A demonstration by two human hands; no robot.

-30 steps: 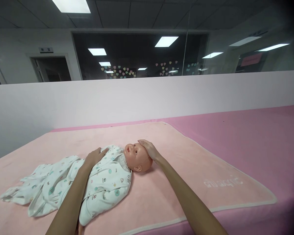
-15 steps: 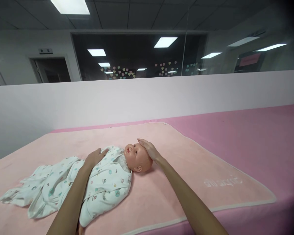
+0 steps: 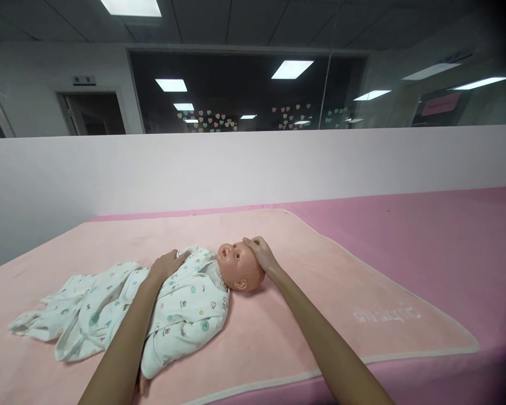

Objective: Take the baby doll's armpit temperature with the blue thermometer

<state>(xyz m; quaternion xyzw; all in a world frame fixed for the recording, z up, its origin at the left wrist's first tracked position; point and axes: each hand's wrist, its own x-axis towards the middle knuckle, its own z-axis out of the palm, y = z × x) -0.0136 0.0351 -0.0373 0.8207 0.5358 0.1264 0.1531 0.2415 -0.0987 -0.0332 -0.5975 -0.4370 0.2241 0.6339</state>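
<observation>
A baby doll [image 3: 241, 269] lies on its back on a peach blanket [image 3: 303, 315], its head toward the right. It wears a white printed sleepsuit [image 3: 189, 304], whose loose legs spread out to the left. My left hand [image 3: 167, 264] rests flat on the doll's chest, fingers stretched over the cloth. On the top of the doll's head lies my right hand [image 3: 261, 253], palm against the forehead and crown, with the fingers slightly bent and not wrapped round it. One small doll hand shows below the near sleeve, by my left forearm.
The blanket lies over a pink surface [image 3: 425, 242] that shows at the right and along the front edge. A low white wall [image 3: 253, 169] runs behind it, with a glass partition above. Beyond stand a doorway [image 3: 95, 115] and a dark window with heart stickers.
The fingers of my right hand have bent a little and drawn back on the doll's head. My left hand stays on the chest. The view has shifted slightly.
</observation>
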